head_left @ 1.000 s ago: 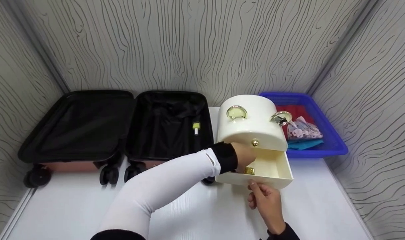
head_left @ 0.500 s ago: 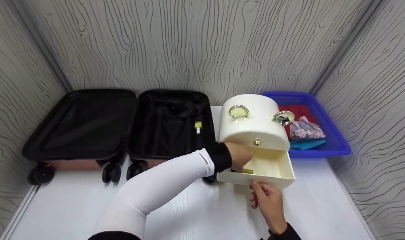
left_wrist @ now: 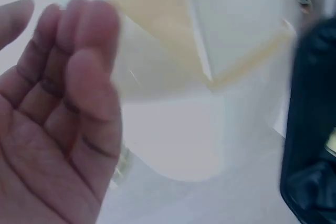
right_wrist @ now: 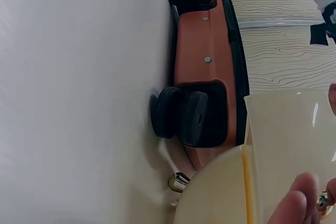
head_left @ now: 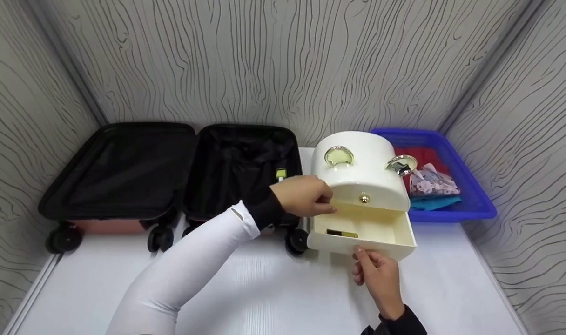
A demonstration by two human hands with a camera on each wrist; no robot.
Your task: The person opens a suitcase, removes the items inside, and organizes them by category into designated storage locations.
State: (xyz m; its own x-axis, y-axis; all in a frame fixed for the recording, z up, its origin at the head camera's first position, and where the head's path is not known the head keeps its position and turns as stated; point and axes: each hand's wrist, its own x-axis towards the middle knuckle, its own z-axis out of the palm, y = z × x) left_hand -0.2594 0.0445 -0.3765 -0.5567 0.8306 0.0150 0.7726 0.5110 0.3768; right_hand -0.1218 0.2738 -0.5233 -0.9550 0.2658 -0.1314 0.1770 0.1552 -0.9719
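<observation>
Grey wood-grain panels wall in a white table (head_left: pixel 273 293) on three sides. Along its back edge, from the left, lie an open suitcase (head_left: pixel 171 172) with black lining and black wheels, a cream jewellery box (head_left: pixel 360 177) with a rounded top and two gold ring handles, and, in the back right corner, a blue basket (head_left: pixel 469 195) holding red and teal cloth and a bag of pale bits.

The bottom drawer (head_left: pixel 362 235) of the jewellery box is pulled out toward the front edge of the table. On the drawer floor, near its left end, lies a small gold item (head_left: pixel 342 233) (too small to tell what it is). A gold knob (head_left: pixel 364 199) sits on the box front just above the open drawer.

The left hand (head_left: pixel 306 195), in a white sleeve with a black cuff, hovers at the left side of the box, just above the drawer's back left corner; its fingers are loosely bent and hold nothing, and the left wrist view, though blurred, shows the palm bare and the fingers relaxed. The right hand (head_left: pixel 378 274) is at the drawer's front wall near the middle, its fingertips pinching something at the drawer front, seemingly a small pull (mostly hidden by the fingers).
</observation>
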